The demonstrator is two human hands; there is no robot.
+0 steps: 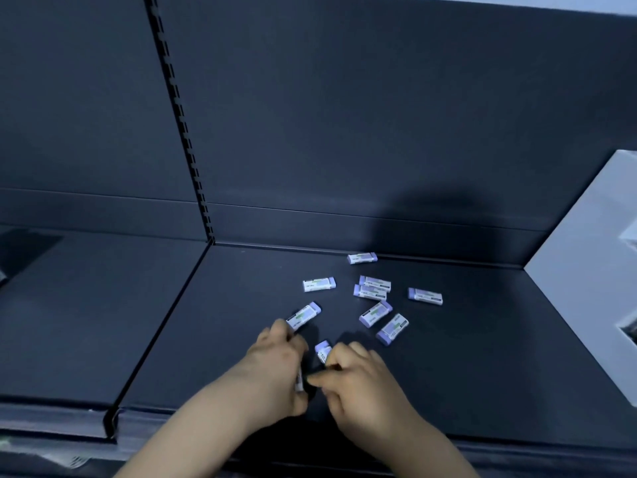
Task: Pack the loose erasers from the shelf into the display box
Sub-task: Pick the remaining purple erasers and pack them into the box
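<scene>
the left hand (275, 367) curls its fingers round a tucked eraser (299, 381), and its fingertips touch a long eraser (305, 314) on the dark shelf (206, 339). the right hand (358, 377) pinches a small eraser (323, 350). more erasers (374, 288) lie loose behind. the white box (579, 270) sits well apart, on the right.

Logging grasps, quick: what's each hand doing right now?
Left hand: closed, grips an eraser against its palm.
Right hand: closed, pinches a second eraser.
</scene>
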